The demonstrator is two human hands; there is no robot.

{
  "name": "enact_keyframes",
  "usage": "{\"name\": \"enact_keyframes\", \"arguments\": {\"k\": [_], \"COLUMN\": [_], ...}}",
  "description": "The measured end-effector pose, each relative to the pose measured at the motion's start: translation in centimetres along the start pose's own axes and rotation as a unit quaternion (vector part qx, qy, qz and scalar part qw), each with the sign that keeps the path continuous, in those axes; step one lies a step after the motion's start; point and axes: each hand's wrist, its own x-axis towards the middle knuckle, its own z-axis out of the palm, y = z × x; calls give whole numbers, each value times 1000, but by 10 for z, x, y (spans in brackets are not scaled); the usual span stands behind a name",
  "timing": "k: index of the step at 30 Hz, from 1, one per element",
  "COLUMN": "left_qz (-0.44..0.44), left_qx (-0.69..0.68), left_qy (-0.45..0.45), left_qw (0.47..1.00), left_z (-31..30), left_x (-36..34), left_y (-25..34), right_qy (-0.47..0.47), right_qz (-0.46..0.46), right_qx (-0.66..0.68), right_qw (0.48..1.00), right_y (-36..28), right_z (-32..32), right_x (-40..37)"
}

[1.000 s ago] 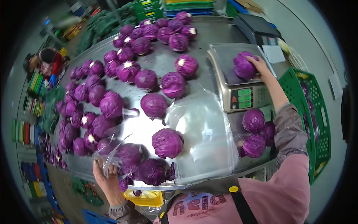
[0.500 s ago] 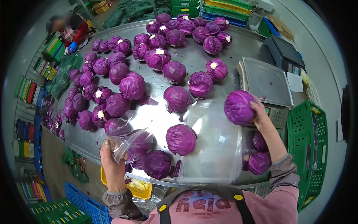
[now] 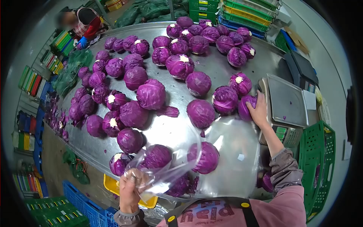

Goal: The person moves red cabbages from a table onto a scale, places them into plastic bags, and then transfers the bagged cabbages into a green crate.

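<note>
Head view. We see the left hand at the near edge of the steel table, its fingers closed in a pinch on the rim of a clear bag that billows open toward the middle. The right hand reaches far right, fingers curled around a red cabbage. This head sits on the table just beside the scale, touching a neighbouring head. Other cabbage heads cover the far surface, and a stack of bags lies flat near the body. We judge the step in hand to be pairing head with bag. The next move calls for a firm one-handed hold on the cabbage and a bag mouth held wide, since the two are well apart.
</note>
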Motion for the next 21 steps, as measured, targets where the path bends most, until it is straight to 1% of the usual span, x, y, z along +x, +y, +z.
{"name": "enact_keyframes", "arguments": {"k": [1, 2, 3, 5, 6, 7, 9, 10, 11, 13, 14, 15, 16, 17, 18, 19, 21], "left_qz": [-18, -51, -49, -44, -27, -50, -84, -100, -100, -110, -108, -110, -112, -109, -105, -102, -86], "left_qx": [5, -33, -35, -65, -107, -113, -132, -129, -177, -140, -142, -166, -190, -192, -188, -185, -168], "left_qy": [-37, -67, -66, -162, -208, -227, -316, -372, -413, -461, -453, -463, -473, -469, -499, -529, -533], "left_qw": [999, 996, 996, 984, 972, 966, 936, 914, 888, 869, 873, 864, 853, 855, 839, 822, 825], "left_z": [-1, -7, -11, -18, -17, -23, -29, -30, -28, -35, -34, -30, -28, -29, -31, -33, -33], "left_x": [2, 6, 9, 19, 26, 28, 38, 46, 50, 57, 59, 62, 65, 68, 72, 75, 78], "left_y": [1, -1, -4, -8, -12, -13, -14, -10, -13, -13, -12, -12, -12, -13, -14, -14, -12], "right_qy": [33, 57, 57, -26, -31, -30, -90, -107, -112, -165, -174, -178, -173, -166, -175, -178, -142], "right_qz": [-101, -122, -125, -126, -135, -138, -182, -189, -197, -204, -206, -212, -216, -220, -246, -251, -247], "right_qx": [-95, -49, -49, 78, 102, 102, 117, 111, 115, 100, 89, 91, 87, 83, 62, 63, -25], "right_qw": [990, 990, 989, 989, 985, 985, 972, 970, 967, 960, 959, 957, 957, 958, 951, 949, 958], "right_y": [-17, -35, -48, -74, -88, -101, -124, -132, -141, -162, -170, -178, -185, -192, -197, -202, -207], "right_z": [-7, -10, -9, -2, 4, 14, 33, 48, 60, 84, 95, 104, 113, 119, 124, 129, 136], "right_x": [7, 19, 32, 56, 64, 72, 89, 95, 100, 107, 110, 111, 112, 113, 113, 109, 96]}}
